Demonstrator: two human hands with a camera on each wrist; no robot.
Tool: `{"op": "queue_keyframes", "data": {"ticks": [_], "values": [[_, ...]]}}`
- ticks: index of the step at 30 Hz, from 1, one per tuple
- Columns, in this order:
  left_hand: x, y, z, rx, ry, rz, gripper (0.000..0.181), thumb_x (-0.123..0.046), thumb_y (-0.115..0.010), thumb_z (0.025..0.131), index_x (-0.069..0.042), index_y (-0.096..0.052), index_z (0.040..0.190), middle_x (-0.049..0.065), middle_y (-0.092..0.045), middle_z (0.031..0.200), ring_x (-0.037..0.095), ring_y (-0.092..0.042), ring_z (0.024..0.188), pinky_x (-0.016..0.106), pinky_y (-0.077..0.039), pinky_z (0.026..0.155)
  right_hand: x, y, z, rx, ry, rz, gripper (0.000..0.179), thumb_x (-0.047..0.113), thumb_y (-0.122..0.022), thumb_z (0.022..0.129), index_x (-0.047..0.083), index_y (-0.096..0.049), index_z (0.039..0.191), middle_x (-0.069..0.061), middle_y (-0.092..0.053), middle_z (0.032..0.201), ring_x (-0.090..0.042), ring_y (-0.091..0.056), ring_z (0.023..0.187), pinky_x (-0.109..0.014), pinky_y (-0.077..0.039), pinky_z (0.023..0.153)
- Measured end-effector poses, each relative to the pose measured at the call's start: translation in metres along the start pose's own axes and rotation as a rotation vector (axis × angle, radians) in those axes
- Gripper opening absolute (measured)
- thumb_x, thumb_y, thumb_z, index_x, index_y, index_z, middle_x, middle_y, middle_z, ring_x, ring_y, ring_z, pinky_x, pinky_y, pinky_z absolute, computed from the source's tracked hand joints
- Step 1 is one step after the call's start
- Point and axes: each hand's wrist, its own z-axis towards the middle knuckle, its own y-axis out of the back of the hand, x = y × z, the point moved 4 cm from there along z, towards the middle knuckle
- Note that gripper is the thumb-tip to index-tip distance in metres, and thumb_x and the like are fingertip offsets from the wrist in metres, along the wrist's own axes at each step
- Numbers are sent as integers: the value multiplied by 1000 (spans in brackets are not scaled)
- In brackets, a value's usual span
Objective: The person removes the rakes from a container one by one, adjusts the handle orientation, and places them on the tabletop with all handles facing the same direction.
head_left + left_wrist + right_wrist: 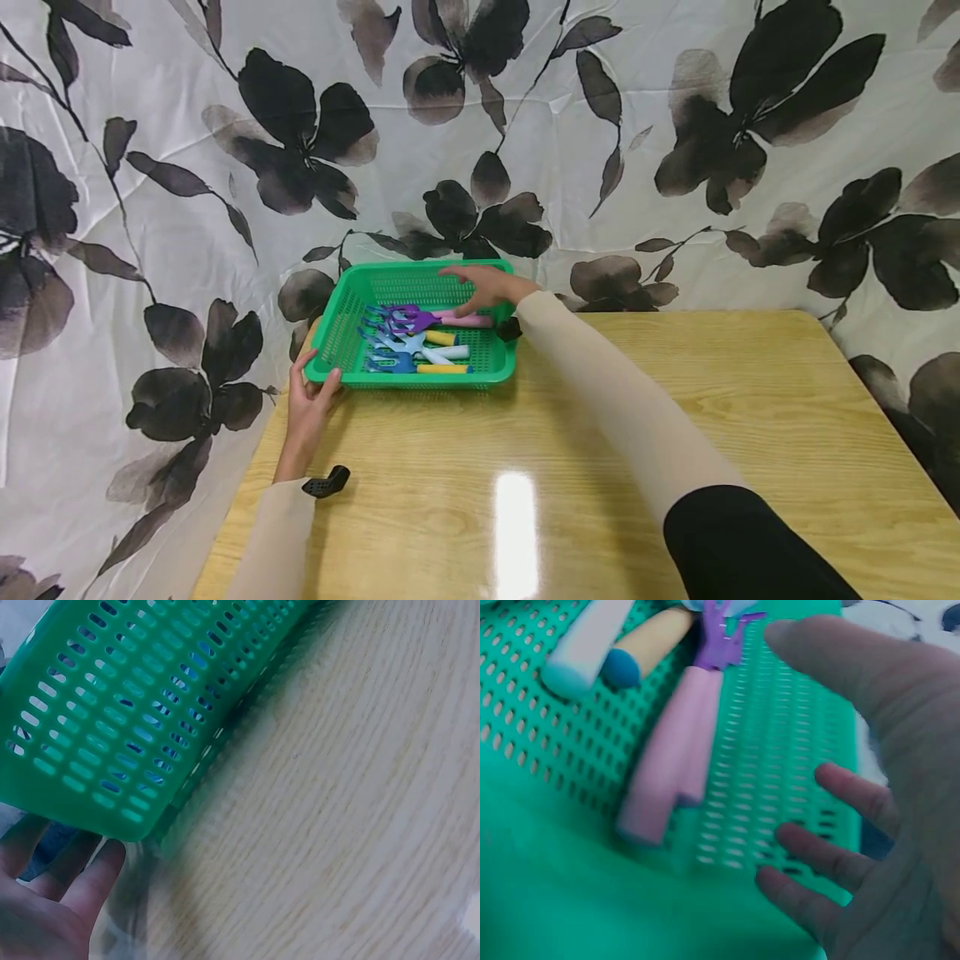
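Note:
A green plastic basket (412, 380) with slotted walls sits on the wooden table. Several small garden tools lie inside, among them a blue hand fork (393, 362) with a yellow handle and purple-headed tools (423, 320) with pink handles (664, 761). My left hand (309, 412) touches the basket's near left corner, thumb and fingers spread around it. In the left wrist view its fingers (64, 889) look straight, some partly hidden behind the basket. My right hand (491, 287) hovers over the back right part with fingers spread, holding no tool. Beneath it are the pink handles.
The wooden table (637, 417) extends to the right and toward me, with a bright reflection near its front. A white cloth with dark flowers (585, 167) hangs behind the table and down its left side.

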Motion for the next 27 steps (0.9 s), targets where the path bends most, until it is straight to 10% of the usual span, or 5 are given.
{"op": "queue_keyframes", "data": {"ticks": [9,14,27], "values": [[4,-2,0,-10,-14,-50,65,-28,-60,106,-28,-23,160,23,-43,151,11,-60,119,44,-50,104,3,-25,15,156,-181,-156,77,23,-80,93,29,-40,158,-9,-36,163,-31,-38,145,-53,-40,110],[4,-2,2,-13,-16,-72,65,-27,-59,106,-27,-22,160,24,-44,150,12,-59,120,46,-49,105,2,-29,19,174,-253,-199,69,17,-80,92,32,-49,151,-11,-44,155,-27,-48,126,-41,-50,87],[6,-1,4,-23,-53,-72,64,-24,-59,107,-24,-25,160,29,-44,147,11,-60,117,37,-53,99,1,-40,35,217,-227,-266,65,-5,-75,85,33,-63,136,-7,-53,138,-25,-52,110,-29,-49,61]]}}
